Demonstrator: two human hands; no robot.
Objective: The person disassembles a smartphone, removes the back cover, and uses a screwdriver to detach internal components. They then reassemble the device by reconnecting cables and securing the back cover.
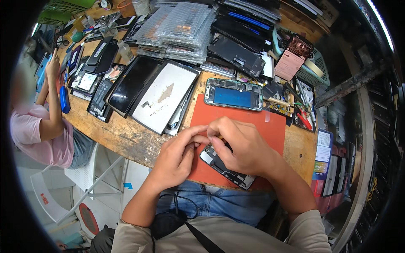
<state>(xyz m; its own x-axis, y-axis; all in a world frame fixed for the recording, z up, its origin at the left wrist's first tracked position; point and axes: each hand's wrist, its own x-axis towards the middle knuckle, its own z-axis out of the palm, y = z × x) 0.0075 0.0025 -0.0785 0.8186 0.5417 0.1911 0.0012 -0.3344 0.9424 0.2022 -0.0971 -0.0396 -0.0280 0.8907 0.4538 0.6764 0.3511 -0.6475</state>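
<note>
My left hand (pixel 177 158) and my right hand (pixel 244 145) meet fingertip to fingertip above an orange mat (pixel 270 126). The right thumb and fingers are pinched together; a speck of yellow shows by them, too small to name. The left fingers are curled, the index finger reaching to the right fingertips. Just below the hands, partly hidden by them, a dark phone part (pixel 228 170) with metal plates and a pale corner lies slantwise on the mat. Farther back, an opened phone body (pixel 234 93) with a blue rectangle in its middle lies across the mat's far edge.
Left of the mat, tablets and a white panel (pixel 164 90) lie stacked. Bubble-wrapped packs (pixel 179 31) are piled behind. A lit folding phone (pixel 293 57) stands by a green basket (pixel 318 65); hand tools (pixel 301 105) lie at right. Another person (pixel 44 126) sits far left.
</note>
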